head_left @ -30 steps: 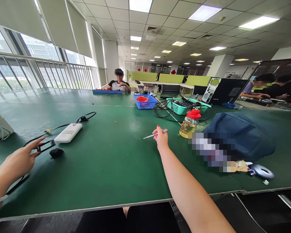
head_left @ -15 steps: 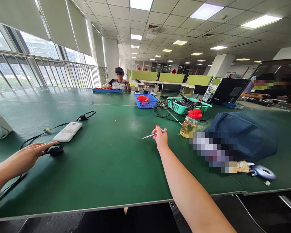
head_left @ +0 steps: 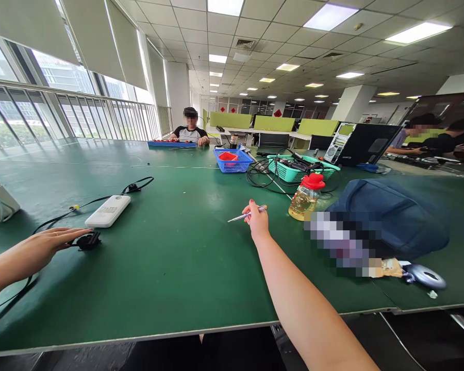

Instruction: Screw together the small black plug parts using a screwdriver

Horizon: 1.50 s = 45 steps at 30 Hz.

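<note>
My right hand [head_left: 258, 220] is closed round a slim screwdriver [head_left: 239, 217] with a shiny shaft and an amber end. Its tip points left, just over the green table [head_left: 185, 288]. On the left, my left hand [head_left: 48, 250] is stretched out flat, its fingertips at a small black device [head_left: 88, 240] on the tabletop. Whether the fingertips press on the device or only hover by it, I cannot tell. A white power bank [head_left: 108, 211] lies just beyond those fingers, with a black cable [head_left: 141, 184] running behind it.
To the right stand a red-lidded bottle [head_left: 304, 198] and a dark blue bag [head_left: 390, 216]. Farther back are a blue basket [head_left: 232, 166], a green basket [head_left: 288, 172] with cables, and a computer case [head_left: 365, 144]. A person [head_left: 191, 131] sits at the far end; others are at right.
The black device by my left hand has tipped over and sits lower. My right hand and the screwdriver have barely shifted. The far person's raised hand has come down to the table.
</note>
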### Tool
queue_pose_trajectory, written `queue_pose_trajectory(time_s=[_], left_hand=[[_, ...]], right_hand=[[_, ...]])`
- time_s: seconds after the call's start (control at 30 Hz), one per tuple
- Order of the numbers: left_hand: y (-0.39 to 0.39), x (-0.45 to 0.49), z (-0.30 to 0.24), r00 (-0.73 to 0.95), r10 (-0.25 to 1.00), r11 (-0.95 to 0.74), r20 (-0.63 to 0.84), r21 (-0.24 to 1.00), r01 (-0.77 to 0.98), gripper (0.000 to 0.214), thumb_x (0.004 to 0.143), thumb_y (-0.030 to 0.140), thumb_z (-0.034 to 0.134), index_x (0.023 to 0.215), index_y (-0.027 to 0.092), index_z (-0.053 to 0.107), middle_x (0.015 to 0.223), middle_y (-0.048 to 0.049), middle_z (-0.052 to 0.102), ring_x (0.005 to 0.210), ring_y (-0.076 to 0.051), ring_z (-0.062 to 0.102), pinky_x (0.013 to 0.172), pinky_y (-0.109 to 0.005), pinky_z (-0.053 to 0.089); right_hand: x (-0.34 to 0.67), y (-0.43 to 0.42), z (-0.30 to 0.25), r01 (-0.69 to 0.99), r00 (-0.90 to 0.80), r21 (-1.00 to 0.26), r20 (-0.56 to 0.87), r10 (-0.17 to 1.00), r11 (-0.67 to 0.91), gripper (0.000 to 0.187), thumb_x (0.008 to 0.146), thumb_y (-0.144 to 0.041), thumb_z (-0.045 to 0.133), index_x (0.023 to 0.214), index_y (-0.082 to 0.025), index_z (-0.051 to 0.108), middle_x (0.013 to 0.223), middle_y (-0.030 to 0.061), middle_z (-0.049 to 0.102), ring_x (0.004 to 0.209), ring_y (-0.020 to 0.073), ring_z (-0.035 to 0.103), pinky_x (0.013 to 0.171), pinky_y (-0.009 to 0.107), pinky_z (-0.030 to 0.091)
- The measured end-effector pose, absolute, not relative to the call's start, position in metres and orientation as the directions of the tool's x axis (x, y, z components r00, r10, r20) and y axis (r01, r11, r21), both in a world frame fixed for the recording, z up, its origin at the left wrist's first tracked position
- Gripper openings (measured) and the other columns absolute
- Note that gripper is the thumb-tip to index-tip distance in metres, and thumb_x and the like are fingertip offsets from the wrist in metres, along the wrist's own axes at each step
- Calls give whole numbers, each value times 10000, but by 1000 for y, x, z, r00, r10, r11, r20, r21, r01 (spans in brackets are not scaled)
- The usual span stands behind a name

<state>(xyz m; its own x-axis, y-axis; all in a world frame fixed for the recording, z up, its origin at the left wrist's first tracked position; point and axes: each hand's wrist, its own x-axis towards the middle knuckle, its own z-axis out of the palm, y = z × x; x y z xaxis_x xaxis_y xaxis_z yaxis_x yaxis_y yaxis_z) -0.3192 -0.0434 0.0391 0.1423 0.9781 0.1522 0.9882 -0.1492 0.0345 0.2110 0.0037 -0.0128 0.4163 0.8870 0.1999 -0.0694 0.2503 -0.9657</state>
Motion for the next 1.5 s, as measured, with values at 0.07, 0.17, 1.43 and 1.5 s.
queue_pose_trajectory(time_s=[0.07,0.17,1.43,1.5], left_hand=[[-41,-323,38,196,978,-198,65,24,980,717,581,185,378,1243,212,652,1246,2,667,1155,-246,613,1034,-387,452],[-39,-326,35,212,977,-212,-3,35,977,694,654,219,379,1314,189,592,1301,-33,630,1183,-265,591,1036,-402,444],[-3,2,14,492,851,-515,183,103,851,282,831,255,561,1081,283,689,1094,-38,719,1031,-256,648,988,-394,403],[2,4,3,491,844,-530,215,194,826,316,835,266,566,1133,284,669,1134,-37,708,1084,-258,626,1007,-394,400]], right_hand=[[211,4,-13,-68,415,-965,205,886,255,484,812,-551,546,474,-204,547,387,-44,383,381,96,408,406,245,334],[211,5,-14,-74,414,-963,206,886,259,482,809,-549,544,473,-203,543,381,-45,380,375,95,405,396,244,317],[194,-11,-1,222,205,-898,423,882,379,499,859,-620,476,587,-210,562,486,-37,406,458,119,428,455,243,333],[190,-20,9,306,158,-833,521,838,460,505,892,-582,448,571,-207,553,501,-25,432,477,121,427,471,249,327]])
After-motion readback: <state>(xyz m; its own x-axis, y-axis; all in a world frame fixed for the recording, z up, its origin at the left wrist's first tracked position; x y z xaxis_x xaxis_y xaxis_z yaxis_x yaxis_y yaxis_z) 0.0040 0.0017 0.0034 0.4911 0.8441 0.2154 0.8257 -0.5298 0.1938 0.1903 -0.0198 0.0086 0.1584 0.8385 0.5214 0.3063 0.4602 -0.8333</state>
